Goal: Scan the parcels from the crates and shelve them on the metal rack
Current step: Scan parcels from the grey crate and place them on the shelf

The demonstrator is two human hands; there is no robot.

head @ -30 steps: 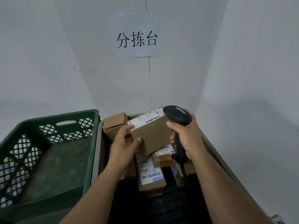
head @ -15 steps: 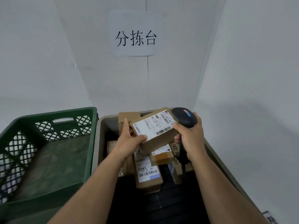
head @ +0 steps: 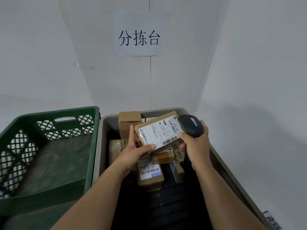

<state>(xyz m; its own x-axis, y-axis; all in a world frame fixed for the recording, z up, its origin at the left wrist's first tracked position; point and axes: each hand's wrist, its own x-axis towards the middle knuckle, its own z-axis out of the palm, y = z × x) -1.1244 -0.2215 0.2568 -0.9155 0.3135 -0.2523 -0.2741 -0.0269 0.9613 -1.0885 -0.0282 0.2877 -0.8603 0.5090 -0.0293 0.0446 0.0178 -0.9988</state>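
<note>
Over the grey crate (head: 99, 146), the left hand (head: 134, 154) holds a small cardboard parcel (head: 150, 128). Its thumb presses on the near corner of the white label and its fingers curl up the parcel's left side. A second ago the label faced up and away and showed only as a thin strip. Since then the parcel has been tipped back, so the whole label, barcodes included, faces the wearer.

The right hand (head: 196, 146) is wrapped round the handle of a black scanner (head: 191, 125). The scanner's head sits just beside the parcel's right edge, closer to the label than before.

I judge scanning to be the step in hand. The barcode is now exposed, though the scanner seems to point past it, so some aiming may remain.

More parcels (head: 149, 175) lie in the crate below, and a green crate (head: 49, 113) stands to the left. No metal rack shows, so shelving is not yet done.
</note>
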